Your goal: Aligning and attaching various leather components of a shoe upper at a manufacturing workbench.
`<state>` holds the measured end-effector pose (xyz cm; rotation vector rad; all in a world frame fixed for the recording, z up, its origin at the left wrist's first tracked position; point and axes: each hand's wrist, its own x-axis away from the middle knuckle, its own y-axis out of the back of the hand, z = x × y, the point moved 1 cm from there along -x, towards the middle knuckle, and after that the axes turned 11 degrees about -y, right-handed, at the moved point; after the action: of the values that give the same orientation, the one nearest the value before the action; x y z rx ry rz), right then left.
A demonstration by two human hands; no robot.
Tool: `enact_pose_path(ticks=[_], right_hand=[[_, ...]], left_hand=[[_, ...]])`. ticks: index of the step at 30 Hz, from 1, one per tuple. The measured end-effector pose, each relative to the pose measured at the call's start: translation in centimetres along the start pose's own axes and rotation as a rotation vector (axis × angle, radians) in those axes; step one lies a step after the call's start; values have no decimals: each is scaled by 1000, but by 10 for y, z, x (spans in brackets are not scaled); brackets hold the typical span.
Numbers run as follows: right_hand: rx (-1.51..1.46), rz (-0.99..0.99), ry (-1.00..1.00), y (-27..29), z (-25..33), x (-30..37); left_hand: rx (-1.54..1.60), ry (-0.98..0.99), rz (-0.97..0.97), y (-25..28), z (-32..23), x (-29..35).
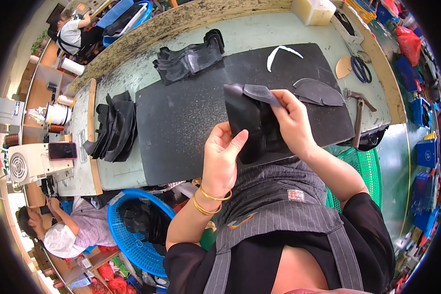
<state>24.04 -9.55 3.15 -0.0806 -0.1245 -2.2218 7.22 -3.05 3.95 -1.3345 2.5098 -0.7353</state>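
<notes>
A black leather-like piece [250,120] is held up between my two hands, above the near edge of a black work mat [181,122]. My left hand [224,152] pinches its lower left side between thumb and fingers. At the top right, my right hand [294,120] grips a folded-over grey flap [261,93] of the same piece. Beyond the hands lie a white curved strip [283,51] and a dark rounded flat piece [318,92]. Stacked black pieces rest at the back [188,61] and on the left [113,127] of the table.
On the right are a hammer [359,115], dark-handled scissors [361,69] and a tan disc [343,67]. A blue basket [127,235] with black pieces stands at lower left, a green basket [367,166] at right. A phone [62,151] lies on a beige machine. Two other people sit at left.
</notes>
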Motion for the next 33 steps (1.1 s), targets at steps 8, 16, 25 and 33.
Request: enact_pose_path(ticks=[8,16,25,33], right_hand=[[228,21,78,11,9,-35],[61,-14,66,3,23,-52],[1202,-159,782,63,-25,-154],[568,-176,550,82,-21,-158]], left_hand=[[-65,5,41,0,3,-9],[-389,-89,78,-23,-27,-12],[-1791,-1102,446,-38,-34,-25],[-1589,-917,574,-28,18,0]])
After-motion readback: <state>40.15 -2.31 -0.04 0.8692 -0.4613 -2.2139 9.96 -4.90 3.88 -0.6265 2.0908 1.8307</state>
